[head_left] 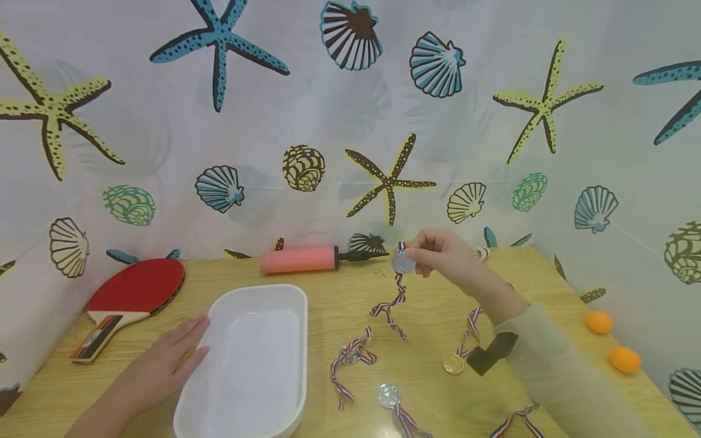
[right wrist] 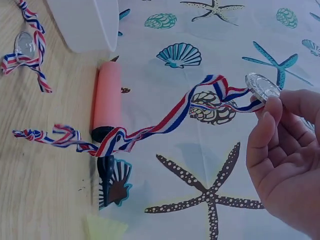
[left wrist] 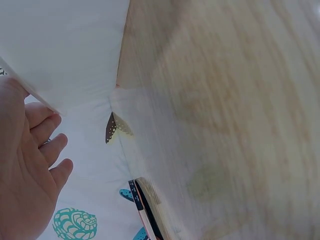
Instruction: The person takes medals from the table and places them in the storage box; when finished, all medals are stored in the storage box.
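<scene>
My right hand point(head_left: 446, 258) pinches a silver medal point(head_left: 403, 263) between thumb and fingers, above the back of the table. Its red, white and blue ribbon point(right wrist: 172, 117) dangles twisted below it. My left hand point(head_left: 159, 365) touches the left side of a white bin point(head_left: 303, 353), fingers fairly straight against the wall. In the left wrist view, the left fingertips point(left wrist: 54, 120) lie at the bin's edge. On the table are another silver medal point(head_left: 389, 395), a silver one point(head_left: 350, 355) partly covered by its ribbon, and a gold medal point(head_left: 453, 364).
A red table tennis paddle point(head_left: 137, 286) lies left of the bin. Behind it is a pink hand pump point(head_left: 301, 260) with a black nozzle. Two orange balls point(head_left: 599, 322) sit at the right edge. One more ribbon point(head_left: 517, 420) lies near the front. A patterned cloth point(head_left: 328, 121) hangs behind.
</scene>
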Motion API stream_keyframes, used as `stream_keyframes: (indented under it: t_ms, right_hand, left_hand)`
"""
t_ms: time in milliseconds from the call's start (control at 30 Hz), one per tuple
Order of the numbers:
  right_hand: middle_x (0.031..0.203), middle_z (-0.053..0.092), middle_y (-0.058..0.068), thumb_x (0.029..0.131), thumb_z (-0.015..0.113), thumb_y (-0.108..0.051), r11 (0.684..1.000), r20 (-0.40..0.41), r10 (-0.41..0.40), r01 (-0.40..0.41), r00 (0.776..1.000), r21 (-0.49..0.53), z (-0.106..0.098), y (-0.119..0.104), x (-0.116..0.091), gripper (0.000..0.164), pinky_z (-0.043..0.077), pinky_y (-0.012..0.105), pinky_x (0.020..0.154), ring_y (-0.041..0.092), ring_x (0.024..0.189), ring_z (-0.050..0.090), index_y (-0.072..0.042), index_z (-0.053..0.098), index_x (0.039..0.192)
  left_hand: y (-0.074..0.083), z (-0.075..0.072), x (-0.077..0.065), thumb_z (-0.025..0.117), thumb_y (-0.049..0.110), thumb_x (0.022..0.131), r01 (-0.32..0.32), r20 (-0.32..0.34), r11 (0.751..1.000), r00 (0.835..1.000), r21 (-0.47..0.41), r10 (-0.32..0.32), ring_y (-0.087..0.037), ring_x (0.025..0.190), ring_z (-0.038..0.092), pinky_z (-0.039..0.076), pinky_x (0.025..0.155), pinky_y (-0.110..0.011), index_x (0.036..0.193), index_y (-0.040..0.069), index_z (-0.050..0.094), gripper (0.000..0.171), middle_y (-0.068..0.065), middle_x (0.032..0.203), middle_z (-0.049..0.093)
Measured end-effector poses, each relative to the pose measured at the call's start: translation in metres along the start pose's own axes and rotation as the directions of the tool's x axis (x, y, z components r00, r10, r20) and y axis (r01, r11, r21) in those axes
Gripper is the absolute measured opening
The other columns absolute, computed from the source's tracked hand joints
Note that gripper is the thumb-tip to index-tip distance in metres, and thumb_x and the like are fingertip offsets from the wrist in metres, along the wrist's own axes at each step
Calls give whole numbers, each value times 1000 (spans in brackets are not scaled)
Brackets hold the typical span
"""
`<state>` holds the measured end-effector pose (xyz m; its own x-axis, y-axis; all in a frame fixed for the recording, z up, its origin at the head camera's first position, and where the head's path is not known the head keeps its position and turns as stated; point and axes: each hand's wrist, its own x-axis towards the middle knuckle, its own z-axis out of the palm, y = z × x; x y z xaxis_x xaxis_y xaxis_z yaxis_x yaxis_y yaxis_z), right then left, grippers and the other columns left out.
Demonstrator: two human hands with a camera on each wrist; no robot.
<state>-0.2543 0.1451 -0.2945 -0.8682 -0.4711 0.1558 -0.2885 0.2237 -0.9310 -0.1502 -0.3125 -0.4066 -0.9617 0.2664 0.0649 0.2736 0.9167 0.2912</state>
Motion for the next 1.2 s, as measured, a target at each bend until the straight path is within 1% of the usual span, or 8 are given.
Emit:
stream_keyframes:
  t_ms: [67, 100, 400, 500, 667, 833, 1033, 1200]
  right_hand:
    - [69, 55, 13, 93, 56, -12, 999, -10, -28, 28, 1000, 16, 0, -6, 0, 15, 49, 30, 64, 20, 63, 53, -1, 54, 84]
    - [69, 55, 10, 93, 55, -12, 999, -16, -37, 38, 999, 25, 1, -8, 1, 14, 49, 30, 63, 20, 62, 53, 0, 54, 86]
    - [76, 61, 11, 92, 56, -10, 987, -99, -49, 63, 994, 147, 1, -27, 4, 13, 54, 32, 59, 17, 58, 57, 1, 55, 99]
    - [81, 63, 10, 92, 56, -9, 983, -111, -62, 80, 992, 167, 0, -34, 6, 20, 53, 30, 57, 16, 58, 57, 2, 55, 110]
    - [80, 60, 7, 93, 55, -10, 984, -103, -90, 105, 991, 142, -2, -47, 10, 33, 50, 25, 53, 13, 57, 54, 3, 51, 124]
    - [84, 63, 6, 92, 56, -12, 986, -113, -120, 132, 986, 105, -3, -57, 17, 36, 53, 29, 60, 15, 60, 56, 2, 52, 125]
    - [93, 63, 11, 92, 57, -12, 990, -127, -108, 118, 986, 81, 2, -73, 29, 33, 54, 31, 70, 17, 70, 61, 2, 54, 122]
    - [93, 64, 13, 90, 58, -8, 986, -125, -111, 125, 986, 107, 12, -88, 44, 27, 54, 31, 69, 20, 71, 62, 4, 57, 114]
  left_hand:
    - [0, 0, 0, 48, 44, 93, -4, -3, 1000, 1000, 0, 4, -43, 126, 31, 30, 96, -61, 139, -2, 36, 66, -24, 140, 35]
    - [0, 0, 0, 48, 44, 93, -6, -5, 1000, 1000, 2, 6, -43, 126, 31, 30, 96, -61, 139, -2, 36, 66, -24, 140, 35]
    - [-1, 1, 0, 49, 43, 93, -11, -11, 1000, 1000, 11, 11, -43, 126, 31, 30, 96, -60, 138, -2, 37, 65, -24, 140, 35]
    - [0, 1, 0, 49, 42, 93, -9, -13, 1000, 1000, 9, 9, -42, 126, 31, 30, 97, -60, 138, -2, 37, 65, -23, 140, 35]
    - [0, 1, 0, 51, 39, 93, -21, -25, 1000, 999, 12, 22, -42, 126, 31, 30, 97, -59, 137, -3, 38, 62, -24, 139, 36]
    - [-1, 1, -1, 50, 40, 93, -14, -19, 1000, 1000, 12, 14, -43, 126, 31, 30, 97, -60, 138, -3, 38, 63, -24, 140, 35]
    - [0, 0, 0, 49, 43, 92, -1, -1, 1000, 1000, 17, 1, -43, 126, 31, 30, 96, -60, 138, -3, 37, 66, -24, 140, 35]
    - [2, -2, 0, 49, 43, 93, -1, 3, 1000, 1000, 22, 1, -43, 126, 30, 30, 96, -60, 138, -3, 37, 66, -24, 140, 35]
